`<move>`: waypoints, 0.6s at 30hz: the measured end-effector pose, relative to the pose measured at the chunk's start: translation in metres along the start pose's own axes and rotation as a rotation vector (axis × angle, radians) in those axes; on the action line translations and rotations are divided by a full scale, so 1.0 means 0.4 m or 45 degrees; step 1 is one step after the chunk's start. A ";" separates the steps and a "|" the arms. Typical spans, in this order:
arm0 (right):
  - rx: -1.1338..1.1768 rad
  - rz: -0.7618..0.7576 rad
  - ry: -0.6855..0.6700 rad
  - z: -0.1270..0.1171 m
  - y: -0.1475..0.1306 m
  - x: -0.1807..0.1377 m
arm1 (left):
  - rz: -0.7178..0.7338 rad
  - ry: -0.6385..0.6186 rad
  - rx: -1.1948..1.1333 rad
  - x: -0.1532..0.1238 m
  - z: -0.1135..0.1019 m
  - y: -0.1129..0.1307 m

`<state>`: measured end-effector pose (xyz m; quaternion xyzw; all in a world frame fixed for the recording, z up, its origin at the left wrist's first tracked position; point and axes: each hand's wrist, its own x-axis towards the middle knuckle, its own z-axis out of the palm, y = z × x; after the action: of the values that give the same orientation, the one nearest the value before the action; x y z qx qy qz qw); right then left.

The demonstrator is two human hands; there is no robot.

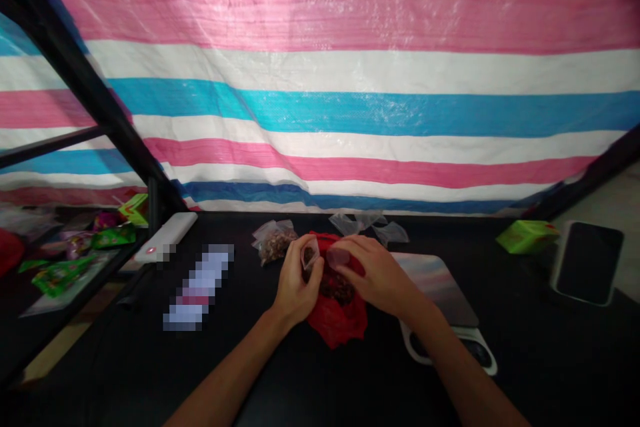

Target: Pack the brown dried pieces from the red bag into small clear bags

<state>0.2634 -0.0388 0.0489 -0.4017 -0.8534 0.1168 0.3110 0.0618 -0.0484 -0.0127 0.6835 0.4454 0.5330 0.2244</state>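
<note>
My left hand (296, 280) is closed around a small clear plastic bag (311, 253), its mouth spread and some brown bits inside. Between the fingers of my right hand (373, 270) is a small translucent cup (339, 256), tilted over the red plastic bag. That red plastic bag (336, 323) lies open on the black table under both hands, with dark brown pieces (336, 285) in it. My hands hide part of its rim. Just beyond my left hand sits a filled clear bag (275, 242) of brown bits.
A kitchen scale (443, 287) with a metal plate lies under my right forearm. Thin clear bags (370, 223) are at the back. A green box (527, 237) and a dark-screened device (589, 263) stand right. At left are a white box (167, 237), a blurred-out phone-shaped item (200, 287) and green packets (67, 273).
</note>
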 end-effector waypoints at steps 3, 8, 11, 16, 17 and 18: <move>0.089 -0.020 -0.117 0.006 -0.008 -0.005 | 0.024 -0.040 -0.044 -0.004 -0.006 0.000; 0.285 0.076 0.000 0.034 -0.052 -0.008 | 0.014 -0.247 -0.204 -0.012 -0.014 0.020; 0.269 0.086 0.024 0.013 -0.057 -0.007 | 0.007 -0.356 -0.301 -0.011 -0.023 0.030; 0.076 0.166 0.024 -0.121 0.014 -0.030 | 0.065 -0.266 -0.207 0.001 -0.040 0.032; 0.039 0.228 -0.003 -0.150 0.037 -0.043 | 0.088 -0.260 -0.170 0.004 -0.042 0.032; -0.003 0.316 -0.055 -0.174 0.060 -0.057 | 0.116 -0.267 -0.134 0.006 -0.044 0.034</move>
<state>0.3328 -0.0439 0.0823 -0.5020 -0.8037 0.1622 0.2752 0.0506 -0.0561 0.0048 0.7423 0.3595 0.4908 0.2808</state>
